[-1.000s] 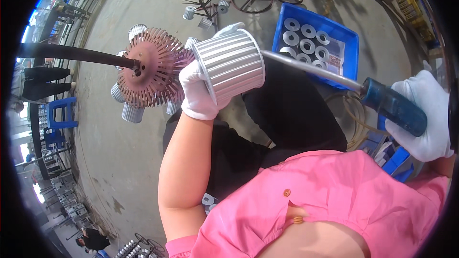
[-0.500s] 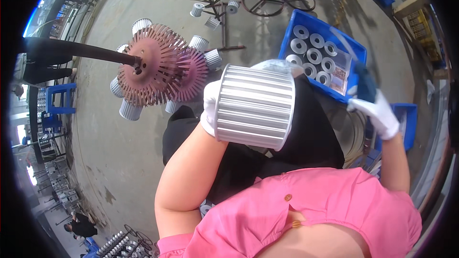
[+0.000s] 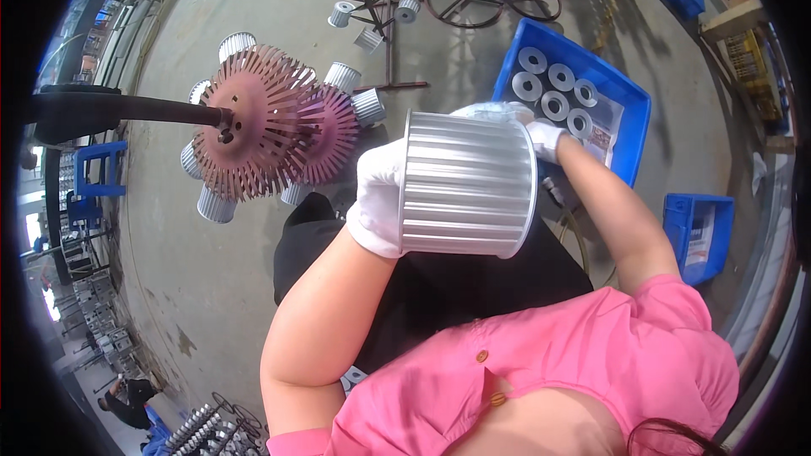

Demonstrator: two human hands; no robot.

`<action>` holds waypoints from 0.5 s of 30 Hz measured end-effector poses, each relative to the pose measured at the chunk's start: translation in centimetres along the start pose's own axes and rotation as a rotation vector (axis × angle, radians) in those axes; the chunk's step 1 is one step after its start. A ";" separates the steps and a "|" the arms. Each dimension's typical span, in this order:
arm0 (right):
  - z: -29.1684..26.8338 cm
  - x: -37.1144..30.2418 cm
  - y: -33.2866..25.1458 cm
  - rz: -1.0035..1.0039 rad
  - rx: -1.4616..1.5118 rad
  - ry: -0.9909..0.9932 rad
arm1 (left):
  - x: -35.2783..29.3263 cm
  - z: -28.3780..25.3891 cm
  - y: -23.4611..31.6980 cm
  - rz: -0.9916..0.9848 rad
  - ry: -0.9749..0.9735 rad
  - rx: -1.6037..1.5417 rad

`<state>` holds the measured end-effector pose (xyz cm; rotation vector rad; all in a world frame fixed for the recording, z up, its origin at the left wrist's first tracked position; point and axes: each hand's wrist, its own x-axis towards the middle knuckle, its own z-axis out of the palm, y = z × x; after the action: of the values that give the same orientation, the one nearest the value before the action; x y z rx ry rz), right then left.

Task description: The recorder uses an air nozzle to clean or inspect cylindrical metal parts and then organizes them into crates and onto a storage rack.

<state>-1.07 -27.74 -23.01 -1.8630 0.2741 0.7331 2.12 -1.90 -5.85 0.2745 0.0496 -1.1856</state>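
Note:
A silver toothed pulley [image 3: 469, 186] with long grooves is held up in front of my lap. My left hand [image 3: 378, 194], in a white glove, grips it at its left end; part of the fingers is hidden behind it. At the pulley's far right side is my right hand [image 3: 547, 138], also white-gloved. Its fingers are mostly hidden, and what they close on cannot be made out. A hose fitting [image 3: 553, 192] shows just below that hand. Something pale blue [image 3: 488, 110] shows along the pulley's far rim.
A blue tub [image 3: 644, 131] of flat metal rings [image 3: 555, 106] stands ahead to the right, a smaller blue bin [image 3: 699, 236] nearer. To the left, a slotted reddish rack [image 3: 253, 122] carries several pulleys. More spiked stands [image 3: 390, 42] are beyond. A person [image 3: 131, 401] is far left.
My right hand has come from beside the blue tub, where it held a blurred dark blue thing, in to the pulley's right side. The pulley has shifted slightly right, still in my left hand.

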 end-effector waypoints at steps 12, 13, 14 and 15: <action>4.6 0.7 -0.5 -0.123 -0.156 0.389 | 0.7 -1.7 0.7 0.215 0.266 0.174; 4.2 -1.1 -2.7 -0.126 0.042 0.456 | 0.5 -1.0 1.1 0.251 0.314 0.245; 3.6 -3.6 -5.0 -0.262 0.373 0.444 | 0.8 -0.4 1.6 0.280 0.355 0.320; 3.0 -6.1 -7.6 -0.398 0.525 0.455 | 1.0 0.4 2.0 0.315 0.401 0.412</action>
<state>-3.12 -22.86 -14.33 -1.4875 0.3334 -0.0493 4.25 -2.23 -5.32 0.8504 0.1083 -0.8052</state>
